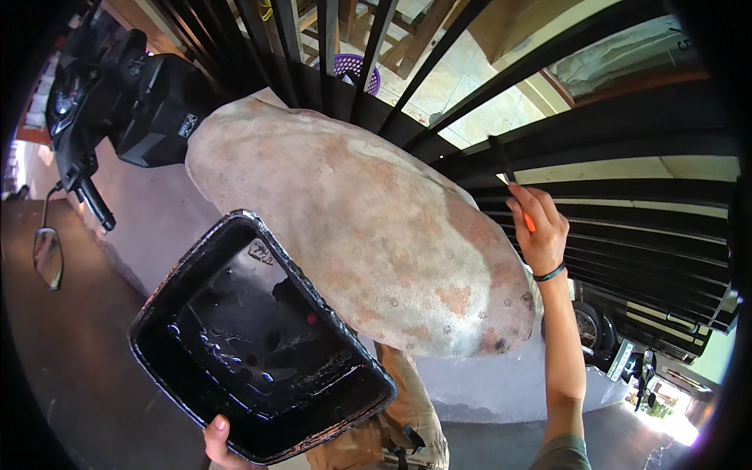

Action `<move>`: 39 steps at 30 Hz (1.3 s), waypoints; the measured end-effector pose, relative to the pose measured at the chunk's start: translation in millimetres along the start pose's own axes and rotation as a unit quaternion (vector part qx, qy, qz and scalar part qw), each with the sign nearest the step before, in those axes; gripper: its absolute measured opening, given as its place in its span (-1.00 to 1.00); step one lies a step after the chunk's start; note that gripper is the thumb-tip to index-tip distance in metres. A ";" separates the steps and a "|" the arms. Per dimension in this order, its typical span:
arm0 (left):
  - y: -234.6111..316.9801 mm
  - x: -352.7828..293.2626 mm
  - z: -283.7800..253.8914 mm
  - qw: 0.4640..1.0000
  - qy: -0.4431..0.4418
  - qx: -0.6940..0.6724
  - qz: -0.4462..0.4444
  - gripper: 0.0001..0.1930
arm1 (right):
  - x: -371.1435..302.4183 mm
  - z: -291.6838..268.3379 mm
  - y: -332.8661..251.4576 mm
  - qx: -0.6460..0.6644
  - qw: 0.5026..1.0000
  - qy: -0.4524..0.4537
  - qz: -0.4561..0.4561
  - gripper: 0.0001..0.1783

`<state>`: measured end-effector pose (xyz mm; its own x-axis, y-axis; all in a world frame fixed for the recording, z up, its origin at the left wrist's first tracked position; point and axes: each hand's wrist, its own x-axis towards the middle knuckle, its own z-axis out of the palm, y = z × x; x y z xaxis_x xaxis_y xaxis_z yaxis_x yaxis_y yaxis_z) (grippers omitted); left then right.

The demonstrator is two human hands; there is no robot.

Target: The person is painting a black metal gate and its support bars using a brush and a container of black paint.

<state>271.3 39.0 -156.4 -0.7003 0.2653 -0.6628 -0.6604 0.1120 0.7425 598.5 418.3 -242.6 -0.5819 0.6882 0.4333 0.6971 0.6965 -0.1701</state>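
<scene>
My left hand [219, 444] grips the near rim of a black paint tray [270, 309], its thumb over the edge. Dark, wet, shiny liquid lies in the bottom of the tray, which is tilted in view. At the right, my right hand [542, 231] is closed round the orange handle of a paintbrush [504, 168], whose dark bristles point up and away from me. The bristle tip is at a black slatted metal fence [627, 129]; whether it touches a bar, I cannot tell. A dark band circles my right wrist.
A stained, pale cloth [368, 227] drapes over a parked motor scooter [157, 102] between me and the fence. The scooter's mirror [48, 254] sticks out at left. Behind the bars stands a purple basket [362, 72]. Another motorcycle [595, 329] is at the right.
</scene>
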 end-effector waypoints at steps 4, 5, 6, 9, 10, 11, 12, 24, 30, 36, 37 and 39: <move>1.0 -0.1 -1.3 1.000 0.004 -0.003 -0.009 -0.19 | 64.7 43.9 -28.9 0.092 0.995 0.015 -0.047 -0.73; 1.2 0.1 -0.6 1.000 -0.002 -0.011 -0.010 -0.17 | 81.4 59.8 -36.0 0.107 0.993 -0.021 -0.056 -0.75; 0.0 1.5 -1.7 1.000 -0.007 -0.017 -0.011 -0.16 | 96.6 83.0 -41.5 0.109 0.991 -0.036 -0.066 -0.79; -10.0 4.3 -11.6 0.999 0.014 -0.051 -0.011 -0.13 | 143.5 149.0 -36.3 0.129 0.979 -0.143 -0.062 -0.74; -13.6 5.0 -13.7 0.997 0.024 -0.072 -0.007 -0.13 | 159.4 167.6 -32.3 0.128 0.973 -0.181 -0.059 -0.73; -19.7 10.2 -24.2 0.997 0.044 -0.065 -0.010 -0.13 | 170.6 195.5 -28.9 0.094 0.969 -0.223 -0.055 -0.73; -19.2 14.4 -28.7 0.997 0.049 -0.051 -0.020 -0.16 | 180.6 216.1 -25.5 0.057 0.962 -0.263 -0.052 -0.72; -18.7 19.9 -33.3 0.975 0.219 -0.007 -0.032 -0.27 | 187.3 308.2 -6.8 -0.044 0.932 -0.347 -0.091 -0.69; -10.8 16.2 -10.6 0.963 0.267 0.018 -0.019 -0.31 | 214.2 276.5 -31.4 -0.014 0.927 -0.348 -0.140 -0.66; -10.6 18.2 2.1 0.962 0.271 0.011 -0.013 -0.28 | 202.6 301.2 -12.0 -0.041 0.915 -0.370 -0.155 -0.62; -9.0 18.7 3.8 0.964 0.265 0.010 -0.016 -0.28 | 203.2 299.8 -7.3 -0.054 0.914 -0.371 -0.156 -0.61; -8.3 15.3 3.6 0.964 0.266 0.003 -0.022 -0.26 | 211.2 291.3 -21.3 -0.058 0.914 -0.364 -0.166 -0.59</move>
<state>267.0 45.5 -172.3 -0.7124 -0.2683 -0.6485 -0.6924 0.1180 0.7118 338.7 608.0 -405.3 -0.8648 0.4247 -0.2680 0.4464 0.8945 -0.0229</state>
